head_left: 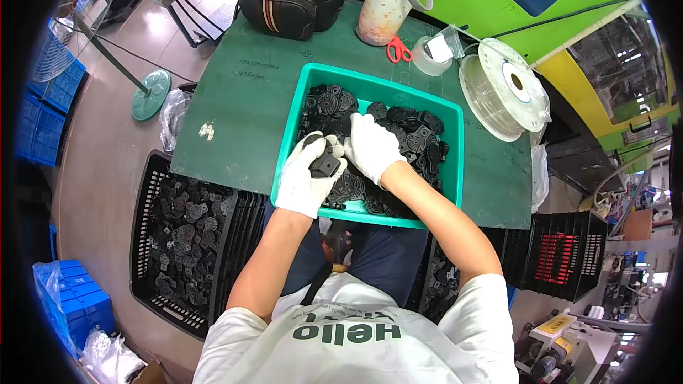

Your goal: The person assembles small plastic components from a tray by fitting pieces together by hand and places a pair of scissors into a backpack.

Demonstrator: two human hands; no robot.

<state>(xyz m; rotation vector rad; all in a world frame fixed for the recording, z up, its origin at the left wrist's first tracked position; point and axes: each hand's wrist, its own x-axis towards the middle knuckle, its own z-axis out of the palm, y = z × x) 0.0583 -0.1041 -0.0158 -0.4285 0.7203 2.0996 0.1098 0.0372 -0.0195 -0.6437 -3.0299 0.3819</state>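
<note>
Table (235, 114) bears a bin (398, 95) of black parts (423, 141). Left hand (302, 176): fingers clamped on one part (326, 165), over bin. Right hand (376, 148): grip undetermined. Apparent step, picking; next move needs secure hold.

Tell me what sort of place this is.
Probably a factory workshop: similar black parts fill a green bin and a black crate, and what looks like a yellow machine stands nearby.

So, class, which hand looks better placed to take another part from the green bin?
Probably the right hand: it is over the loose parts in the green bin, though its grip is unclear; the left hand already holds a black part.
</note>
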